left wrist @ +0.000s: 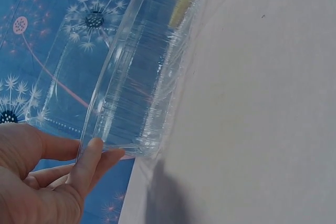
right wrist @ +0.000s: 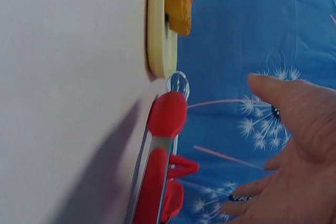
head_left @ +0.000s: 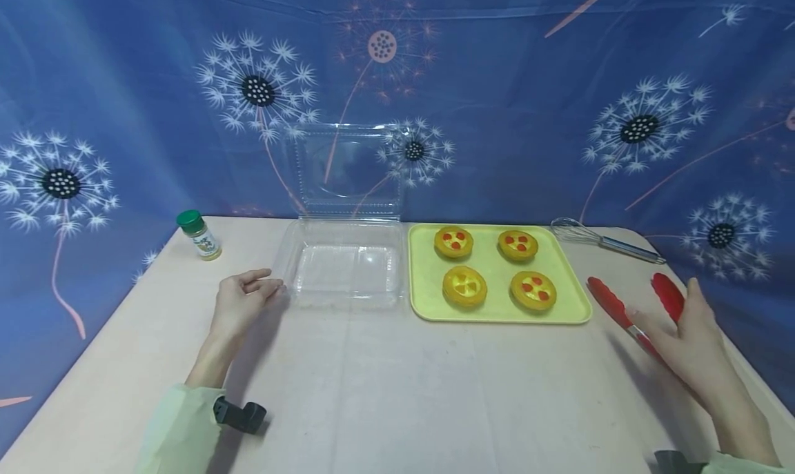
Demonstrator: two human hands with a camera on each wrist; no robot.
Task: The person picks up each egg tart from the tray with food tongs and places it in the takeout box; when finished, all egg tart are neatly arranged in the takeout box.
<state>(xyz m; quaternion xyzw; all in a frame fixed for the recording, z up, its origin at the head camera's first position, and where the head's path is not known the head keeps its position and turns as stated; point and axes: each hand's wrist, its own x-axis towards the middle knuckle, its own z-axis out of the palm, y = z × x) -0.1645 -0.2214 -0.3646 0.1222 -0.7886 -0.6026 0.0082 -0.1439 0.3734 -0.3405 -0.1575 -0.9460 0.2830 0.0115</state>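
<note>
Plastic box (head_left: 348, 268) | left fingers (left wrist: 88, 163) pinch its corner | right fingers (head_left: 697, 312) spread wide near red tongs (head_left: 605, 298)

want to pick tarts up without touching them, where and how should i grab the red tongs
Probably best around both red-covered arms, behind the tips, with the right hand coming from the near side: thumb on the left arm, fingers on the right. The tongs are splayed open with tips pointing away from you, so squeezing there should close them.
</note>
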